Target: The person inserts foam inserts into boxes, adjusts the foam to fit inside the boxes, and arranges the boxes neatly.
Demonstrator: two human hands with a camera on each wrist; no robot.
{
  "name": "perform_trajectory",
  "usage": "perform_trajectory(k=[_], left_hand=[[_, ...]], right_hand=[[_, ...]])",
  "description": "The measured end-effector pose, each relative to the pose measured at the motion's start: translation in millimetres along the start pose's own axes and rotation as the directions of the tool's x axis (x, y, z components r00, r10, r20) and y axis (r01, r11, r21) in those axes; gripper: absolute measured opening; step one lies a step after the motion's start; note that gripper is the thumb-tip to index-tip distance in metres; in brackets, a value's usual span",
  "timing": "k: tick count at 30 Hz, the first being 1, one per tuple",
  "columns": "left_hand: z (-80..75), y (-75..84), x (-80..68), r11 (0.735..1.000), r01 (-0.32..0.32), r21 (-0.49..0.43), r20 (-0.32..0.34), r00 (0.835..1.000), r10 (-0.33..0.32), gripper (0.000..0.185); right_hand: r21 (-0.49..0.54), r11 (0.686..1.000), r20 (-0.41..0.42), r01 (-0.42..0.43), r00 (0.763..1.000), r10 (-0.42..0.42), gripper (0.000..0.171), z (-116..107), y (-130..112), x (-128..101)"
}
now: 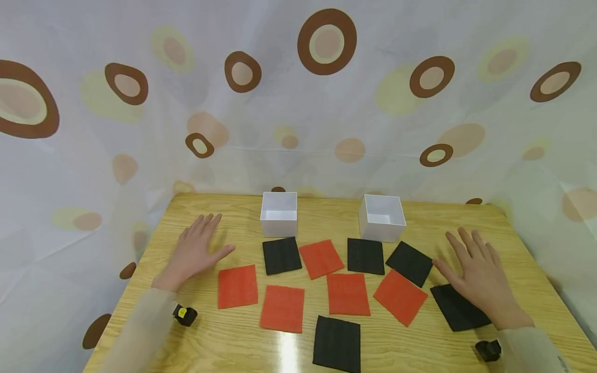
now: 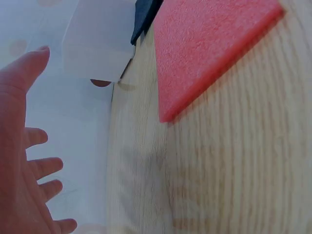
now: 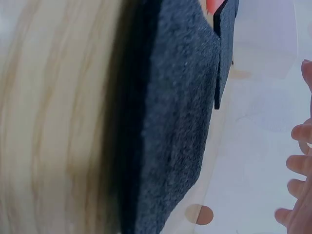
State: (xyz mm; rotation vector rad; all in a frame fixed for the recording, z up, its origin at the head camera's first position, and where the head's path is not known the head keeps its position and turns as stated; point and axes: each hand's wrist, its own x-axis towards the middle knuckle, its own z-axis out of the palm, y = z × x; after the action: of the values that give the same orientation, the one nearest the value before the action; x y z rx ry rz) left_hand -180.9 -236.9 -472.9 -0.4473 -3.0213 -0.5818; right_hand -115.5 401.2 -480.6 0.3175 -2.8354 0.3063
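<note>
My left hand (image 1: 198, 251) has its fingers spread and holds nothing, over the table's left side. Just right of it lies a red felt square (image 1: 238, 286), seen close up in the left wrist view with its thick edge showing. My right hand (image 1: 480, 277), fingers also extended, is above a black felt square (image 1: 457, 313) and partly covers it in the head view. In the right wrist view that black square (image 3: 178, 107) fills the middle. Several more red squares (image 1: 348, 294) and black squares (image 1: 337, 343) lie flat and separate between the hands.
Two open white boxes stand at the back of the wooden table (image 1: 224, 342), a left box (image 1: 279, 228) and a right box (image 1: 384, 233). Behind them hangs a pale curtain (image 1: 280, 114) with brown and yellow spots. Black squares lie right in front of both boxes.
</note>
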Motion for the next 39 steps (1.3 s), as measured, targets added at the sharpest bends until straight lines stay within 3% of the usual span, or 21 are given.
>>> perform_trajectory(k=[5,12,22,29,39], left_hand=[[-1.5,-3.0,19.1,0.984,-0.015,-0.176,0.038,0.999,0.022,0.09],[0.6,-3.1,42.2,0.934,-0.007,-0.357,0.064,0.997,0.032,0.09],[6.8,8.7,63.7,0.899,-0.03,-0.438,0.097,0.992,0.08,0.092],[17.6,18.2,83.0,0.856,-0.015,-0.517,0.103,0.991,0.08,0.097],[21.8,28.0,95.6,0.807,0.019,-0.59,0.158,0.983,0.093,0.108]], right_hand=[[0.027,0.999,-0.03,0.027,0.999,-0.026,0.074,1.6,-1.6,2.3],[0.064,0.992,-0.121,0.113,0.987,-0.105,0.066,4.5,-5.8,7.4],[0.092,0.982,-0.154,0.165,0.977,-0.149,0.059,1.5,-19.4,11.9],[0.098,0.981,-0.144,0.167,0.978,-0.152,0.056,-3.1,-29.8,13.7],[0.1,0.975,-0.128,0.198,0.974,-0.185,0.054,-3.2,-45.8,16.9]])
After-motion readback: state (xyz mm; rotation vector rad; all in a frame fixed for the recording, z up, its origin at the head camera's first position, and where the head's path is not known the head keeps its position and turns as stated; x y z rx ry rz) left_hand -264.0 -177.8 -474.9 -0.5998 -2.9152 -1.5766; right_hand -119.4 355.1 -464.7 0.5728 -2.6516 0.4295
